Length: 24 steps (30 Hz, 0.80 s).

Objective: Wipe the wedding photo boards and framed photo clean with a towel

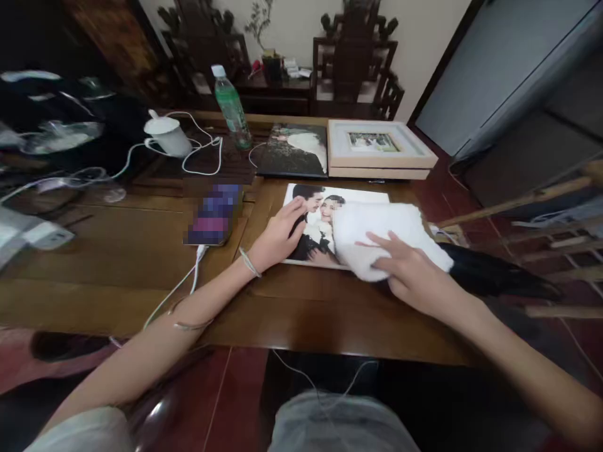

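A glossy photo album (315,213) with a couple's portrait on its cover lies flat on the wooden table (141,276). My left hand (277,237) rests on the album's left edge, fingers spread flat, a thin bracelet on the wrist. My right hand (406,271) presses a folded white cloth (384,235) onto the right half of the cover, fingers stretched out over the cloth. The cloth hides that part of the picture.
Behind the album lie a dark photo book (294,149) and a framed picture in a light box (377,147). A green bottle (230,107), a white cup (167,134), white cables (202,150) and a phone (214,213) sit to the left. Dark chairs (355,63) stand at the wall.
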{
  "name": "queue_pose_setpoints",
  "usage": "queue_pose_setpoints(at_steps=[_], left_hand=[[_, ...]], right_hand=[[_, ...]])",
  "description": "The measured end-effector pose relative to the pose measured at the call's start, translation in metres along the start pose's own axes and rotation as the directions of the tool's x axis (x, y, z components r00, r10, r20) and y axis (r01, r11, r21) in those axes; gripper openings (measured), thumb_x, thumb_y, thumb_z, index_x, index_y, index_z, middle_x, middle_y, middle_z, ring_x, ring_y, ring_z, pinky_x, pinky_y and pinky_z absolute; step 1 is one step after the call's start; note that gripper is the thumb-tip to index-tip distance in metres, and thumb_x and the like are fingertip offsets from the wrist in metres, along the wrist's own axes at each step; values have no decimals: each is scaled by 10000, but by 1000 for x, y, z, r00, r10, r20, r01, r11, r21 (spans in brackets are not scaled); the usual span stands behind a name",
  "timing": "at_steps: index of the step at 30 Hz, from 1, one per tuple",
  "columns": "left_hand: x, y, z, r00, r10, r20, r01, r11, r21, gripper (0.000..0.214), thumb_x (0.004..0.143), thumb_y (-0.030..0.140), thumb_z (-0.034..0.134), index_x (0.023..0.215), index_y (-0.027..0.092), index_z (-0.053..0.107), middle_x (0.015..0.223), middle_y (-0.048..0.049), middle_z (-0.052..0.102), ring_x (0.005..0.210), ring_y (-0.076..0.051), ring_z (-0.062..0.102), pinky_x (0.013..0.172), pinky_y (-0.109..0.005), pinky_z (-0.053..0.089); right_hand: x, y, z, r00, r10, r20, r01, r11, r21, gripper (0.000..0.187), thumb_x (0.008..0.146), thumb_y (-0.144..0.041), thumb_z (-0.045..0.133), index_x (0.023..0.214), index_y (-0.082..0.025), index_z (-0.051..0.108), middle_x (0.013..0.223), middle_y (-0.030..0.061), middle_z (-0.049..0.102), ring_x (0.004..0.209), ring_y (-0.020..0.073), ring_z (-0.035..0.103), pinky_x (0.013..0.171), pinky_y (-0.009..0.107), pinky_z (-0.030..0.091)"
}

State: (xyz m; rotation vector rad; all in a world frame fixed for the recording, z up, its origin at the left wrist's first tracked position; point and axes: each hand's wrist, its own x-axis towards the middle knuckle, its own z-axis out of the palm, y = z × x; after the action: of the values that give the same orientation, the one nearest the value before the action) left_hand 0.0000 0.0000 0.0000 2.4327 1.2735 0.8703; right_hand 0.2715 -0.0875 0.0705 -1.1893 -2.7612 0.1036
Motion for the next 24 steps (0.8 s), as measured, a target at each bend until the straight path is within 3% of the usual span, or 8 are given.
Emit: queue_pose_setpoints(at_steps=[3, 6, 9, 12, 15, 20, 24], left_hand=[[1, 0, -1, 1000, -4, 1, 4, 1000, -5, 394, 941, 240, 413, 1288, 97, 531, 1444, -157, 456, 1375, -238, 382, 1159, -424, 304], [1, 1, -2, 1000, -12, 6, 12, 1000, -6, 386, 941, 237, 413, 1292, 128, 528, 1451, -135, 453, 1378, -236, 378, 1160, -432, 304], [2, 2, -2, 1000, -18, 12, 18, 1000, -5, 389, 940, 234, 414, 1290, 110, 530, 1449, -148, 451, 1381, -241, 372, 1165, -420, 296], [2, 3, -3, 1000, -22, 12, 23, 1000, -9, 388, 940, 233, 414, 1291, 118, 531, 1451, -141, 451, 1382, -237, 371, 1164, -422, 297], [1, 4, -3, 999, -33, 18, 33, 999, -13, 387, 940, 236, 417, 1296, 133, 529, 1461, -130, 442, 1383, -235, 369, 1162, -428, 299], [1, 2, -2, 999, -37, 22, 37, 999, -16, 395, 940, 241, 417, 1297, 113, 526, 1461, -149, 436, 1383, -235, 368, 1159, -420, 304], [1, 2, -2, 1000, -28, 11, 28, 999, -18, 389, 940, 240, 418, 1303, 146, 521, 1467, -126, 435, 1383, -232, 369, 1159, -438, 302]], right_hand=[[-9, -11, -15, 998, -29, 58, 26, 998, 59, 458, 600, 55, 387, 840, -194, 687, 1319, 109, 591, 1271, 283, 494, 1063, 512, 403], [-9, -6, -22, 996, -28, 82, 18, 993, 117, 467, 584, 47, 385, 822, -219, 686, 1259, 57, 641, 1247, 251, 525, 1038, 439, 442], [2, 17, -22, 998, -5, 66, -5, 989, 145, 459, 591, 28, 382, 819, -230, 685, 1111, 19, 712, 1191, 238, 576, 949, 374, 494], [18, 51, -20, 999, 21, 37, -26, 990, 136, 415, 598, -6, 379, 784, -228, 676, 897, 6, 736, 953, 216, 675, 794, 314, 511], [34, 85, -18, 999, 53, -11, -52, 992, 111, 370, 590, -41, 376, 746, -219, 660, 765, -2, 708, 750, 182, 657, 706, 284, 475], [53, 128, -14, 981, 174, -83, -165, 980, 109, 341, 568, -66, 381, 728, -212, 644, 708, -11, 688, 707, 176, 634, 671, 267, 455], [50, 130, -3, 955, 266, -130, -257, 963, 79, 360, 611, -84, 390, 801, -195, 674, 794, 27, 720, 803, 226, 676, 741, 316, 498]])
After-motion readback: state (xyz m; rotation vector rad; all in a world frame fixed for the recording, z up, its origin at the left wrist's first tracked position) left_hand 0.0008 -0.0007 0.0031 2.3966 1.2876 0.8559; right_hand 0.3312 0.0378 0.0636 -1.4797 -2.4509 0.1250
